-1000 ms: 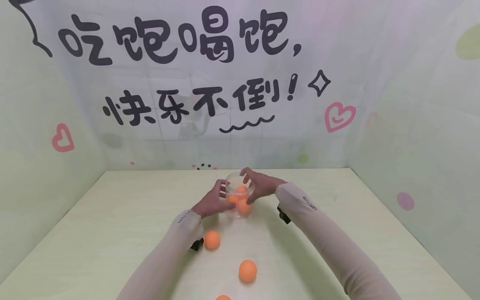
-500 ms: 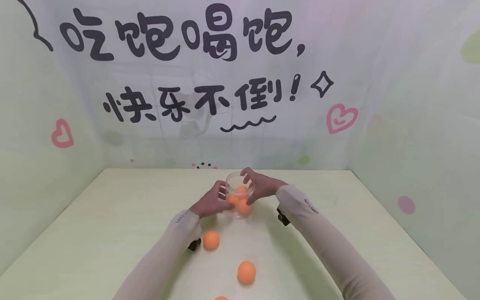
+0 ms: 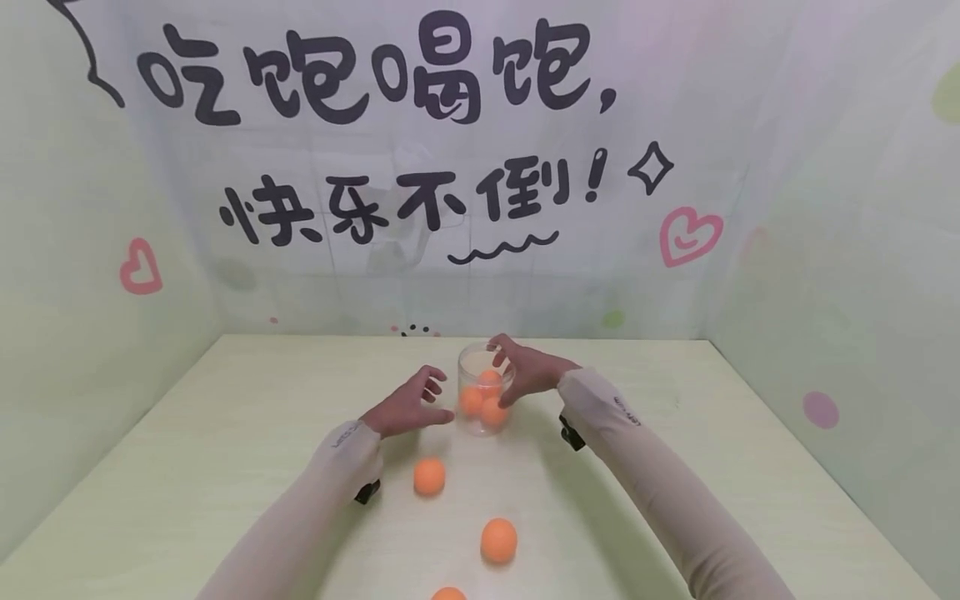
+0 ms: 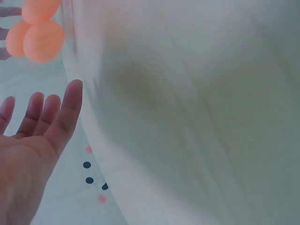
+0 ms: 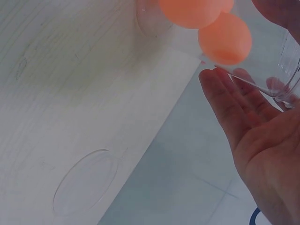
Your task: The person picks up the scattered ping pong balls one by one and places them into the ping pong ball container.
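Observation:
A clear jar (image 3: 472, 367) with several orange balls (image 3: 492, 411) in it stands upright near the back of the table. My right hand (image 3: 528, 369) holds the jar from the right, thumb on the near side and fingers round the far side; in the right wrist view some fingertips show through the clear wall. Left of the jar, my left hand (image 3: 405, 406) is held apart from it, fingers loosely bent and nothing in them. The left wrist view shows a gap between those fingers and the orange balls (image 4: 43, 41) in the jar.
Loose orange balls lie nearer to me: one ball (image 3: 429, 477) by the left wrist, another ball (image 3: 498, 540) in front, and a third ball (image 3: 448, 593) cut off at the bottom edge. A thin clear disc (image 5: 86, 183) lies near the table edge. Printed cloth walls surround the table (image 3: 300, 375).
My left hand has let go of the jar and drawn back to the left. The right hand stays at the jar. The whole head view has shifted slightly.

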`<state>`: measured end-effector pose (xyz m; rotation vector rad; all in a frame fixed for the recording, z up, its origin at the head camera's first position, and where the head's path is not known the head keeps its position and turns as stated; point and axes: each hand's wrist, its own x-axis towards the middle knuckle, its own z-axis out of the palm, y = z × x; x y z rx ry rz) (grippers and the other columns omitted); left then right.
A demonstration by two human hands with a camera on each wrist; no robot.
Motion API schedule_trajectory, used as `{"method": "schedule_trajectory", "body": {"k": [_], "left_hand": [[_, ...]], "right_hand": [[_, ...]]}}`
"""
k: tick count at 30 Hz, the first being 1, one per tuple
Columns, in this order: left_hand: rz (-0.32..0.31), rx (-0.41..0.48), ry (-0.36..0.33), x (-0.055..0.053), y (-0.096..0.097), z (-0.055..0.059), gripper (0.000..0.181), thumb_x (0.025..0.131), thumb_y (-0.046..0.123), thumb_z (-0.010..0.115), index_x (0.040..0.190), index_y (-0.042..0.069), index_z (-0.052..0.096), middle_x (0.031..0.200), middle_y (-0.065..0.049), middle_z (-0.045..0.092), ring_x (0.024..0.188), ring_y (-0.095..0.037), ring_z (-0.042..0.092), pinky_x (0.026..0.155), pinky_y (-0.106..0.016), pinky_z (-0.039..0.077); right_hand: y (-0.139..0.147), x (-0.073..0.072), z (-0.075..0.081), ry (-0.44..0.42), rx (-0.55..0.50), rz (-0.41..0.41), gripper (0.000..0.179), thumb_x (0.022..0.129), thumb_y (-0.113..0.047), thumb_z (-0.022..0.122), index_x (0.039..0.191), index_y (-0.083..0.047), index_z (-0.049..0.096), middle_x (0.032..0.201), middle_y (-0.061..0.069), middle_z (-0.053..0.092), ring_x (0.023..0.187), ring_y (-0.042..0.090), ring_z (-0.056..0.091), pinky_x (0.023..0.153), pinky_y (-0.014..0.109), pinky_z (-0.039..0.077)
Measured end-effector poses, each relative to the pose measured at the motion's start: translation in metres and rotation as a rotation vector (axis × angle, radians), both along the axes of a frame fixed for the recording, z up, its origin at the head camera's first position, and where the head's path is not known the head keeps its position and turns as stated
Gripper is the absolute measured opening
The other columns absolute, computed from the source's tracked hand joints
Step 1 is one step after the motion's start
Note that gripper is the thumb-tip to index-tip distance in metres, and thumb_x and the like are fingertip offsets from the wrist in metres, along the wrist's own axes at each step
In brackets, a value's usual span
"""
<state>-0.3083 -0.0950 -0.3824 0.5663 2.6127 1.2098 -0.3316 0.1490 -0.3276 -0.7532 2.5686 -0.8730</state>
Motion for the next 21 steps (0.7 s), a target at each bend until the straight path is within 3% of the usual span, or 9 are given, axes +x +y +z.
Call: {"method": "schedule_trajectory", "body": {"k": [10,16,21], "left_hand": [[-0.052,-0.066,0.026,0.014,-0.009,0.0,0.059,0.084,0.024,0.069,0.131,0.004,0.039,0.127,-0.017,0.049,0.115,-0.03,0.048,0.095,-0.048,0.043],[-0.088,-0.104,0.02,0.031,-0.011,0.007,0.058,0.082,0.021,0.071,0.13,0.004,0.041,0.127,-0.017,0.049,0.114,-0.03,0.048,0.094,-0.048,0.043],[-0.117,-0.112,-0.001,0.041,-0.007,0.006,0.059,0.082,0.023,0.071,0.13,0.007,0.041,0.127,-0.013,0.049,0.115,-0.027,0.048,0.094,-0.046,0.043]], "right_hand": [[0.0,0.0,0.0,0.008,-0.01,0.002,0.083,0.072,-0.004,0.079,0.136,-0.009,0.026,0.134,0.023,0.045,0.113,0.032,0.054,0.095,0.041,0.045],[-0.001,0.001,0.0,-0.012,-0.008,0.003,0.083,0.073,-0.005,0.078,0.137,-0.009,0.025,0.134,0.021,0.044,0.115,0.033,0.053,0.094,0.04,0.046],[0.0,0.0,-0.001,-0.02,-0.011,-0.006,0.083,0.073,-0.004,0.078,0.137,-0.008,0.025,0.134,0.02,0.044,0.115,0.034,0.053,0.093,0.04,0.047]]}}
